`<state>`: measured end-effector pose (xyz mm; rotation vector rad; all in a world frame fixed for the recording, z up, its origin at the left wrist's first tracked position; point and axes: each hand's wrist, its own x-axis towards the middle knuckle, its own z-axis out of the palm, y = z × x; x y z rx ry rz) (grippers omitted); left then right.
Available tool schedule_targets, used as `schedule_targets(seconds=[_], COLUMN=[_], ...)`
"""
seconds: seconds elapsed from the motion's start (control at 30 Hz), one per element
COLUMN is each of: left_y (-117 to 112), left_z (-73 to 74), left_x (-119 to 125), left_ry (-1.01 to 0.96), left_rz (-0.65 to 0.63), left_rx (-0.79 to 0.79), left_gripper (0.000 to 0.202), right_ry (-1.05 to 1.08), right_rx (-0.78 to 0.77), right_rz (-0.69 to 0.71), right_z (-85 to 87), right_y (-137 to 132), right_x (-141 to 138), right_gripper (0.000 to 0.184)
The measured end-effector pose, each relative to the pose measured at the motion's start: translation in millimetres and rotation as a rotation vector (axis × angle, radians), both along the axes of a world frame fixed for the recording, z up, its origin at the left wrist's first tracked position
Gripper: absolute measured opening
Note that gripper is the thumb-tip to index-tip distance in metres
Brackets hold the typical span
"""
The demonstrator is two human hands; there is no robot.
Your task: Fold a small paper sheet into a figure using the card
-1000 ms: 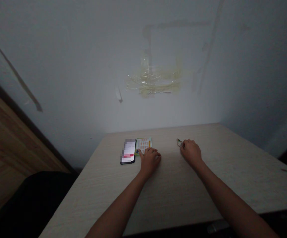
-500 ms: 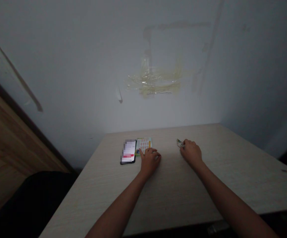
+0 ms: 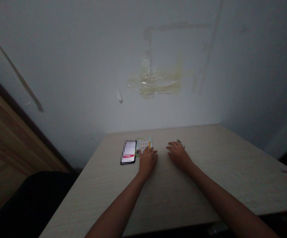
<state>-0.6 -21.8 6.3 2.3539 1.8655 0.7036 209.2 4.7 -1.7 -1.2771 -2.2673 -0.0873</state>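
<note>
My left hand [image 3: 147, 159] lies on the pale wooden table [image 3: 173, 188] with its fingers stretched forward, the tips touching the near edge of a small colourful card [image 3: 143, 144]. A phone [image 3: 128, 151] with a lit screen lies flat just left of that card. My right hand [image 3: 179, 153] rests flat on the table with fingers apart, holding nothing. A small greenish object [image 3: 180, 142] lies on the table just beyond and right of that hand. The room is dim.
A white wall [image 3: 143, 66] with tape residue [image 3: 155, 81] rises right behind the table's far edge. Left of the table a wooden panel [image 3: 7, 138] slopes down, and something dark [image 3: 31, 201] sits below the table's left edge.
My right hand let go of the small greenish object and slid left with its fingers spread. My left hand uncurled its fingers onto the card's edge.
</note>
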Motion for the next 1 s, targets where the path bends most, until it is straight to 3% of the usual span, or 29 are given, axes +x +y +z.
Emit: schedule_targets(seconds=[0.17,0.63,1.0], left_y=[1,2,8], left_z=[-0.1,-0.4,-0.1], left_x=[-1,-3,-3], left_ry=[0.081,0.174,0.22], left_rz=[0.037,0.156,0.142], left_rx=[0.009,0.089,0.079], left_gripper=[0.032,0.044,0.036], right_ry=[0.02,0.108,0.136], right_rx=[-0.138,-0.221,-0.234], right_rz=[0.171,0.206,0.2], right_z=[-14.6,-11.4,-11.7], right_y=[2,5,7], right_x=[-4,4,5], right_gripper=[0.04,0.039,0.038])
